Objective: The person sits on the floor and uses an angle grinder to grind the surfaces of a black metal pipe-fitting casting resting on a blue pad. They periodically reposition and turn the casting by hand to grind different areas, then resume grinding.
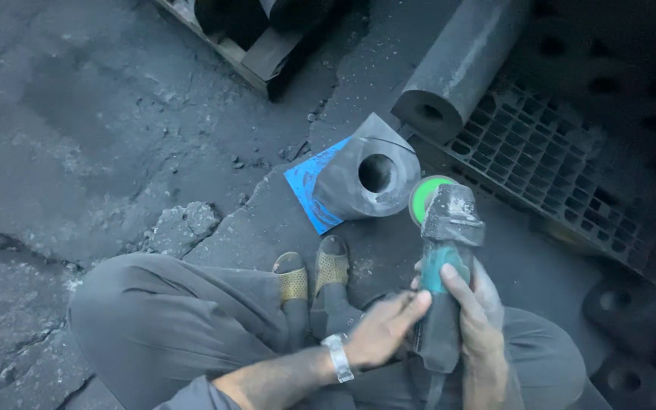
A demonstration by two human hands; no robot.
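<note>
My right hand [474, 304] grips the body of a teal and grey angle grinder [446, 250]. Its green disc [424, 195] points away from me, close to the rim of a dark grey cylindrical block with a round hole [370, 176]. That block lies on its side on a blue sheet [305, 186] on the floor. My left hand [383, 328], with a metal watch on the wrist, reaches across with fingers extended and touches the grinder's rear body. I sit cross-legged, feet in woven sandals [313, 273] just below the block.
A longer dark cylinder with a bored hole [461, 64] rests on a black plastic grid pallet [548, 163] at upper right. More holed blocks [620, 304] lie at lower right. A wooden pallet [256, 49] stands at the top. The concrete floor [100, 152] is cracked and dusty.
</note>
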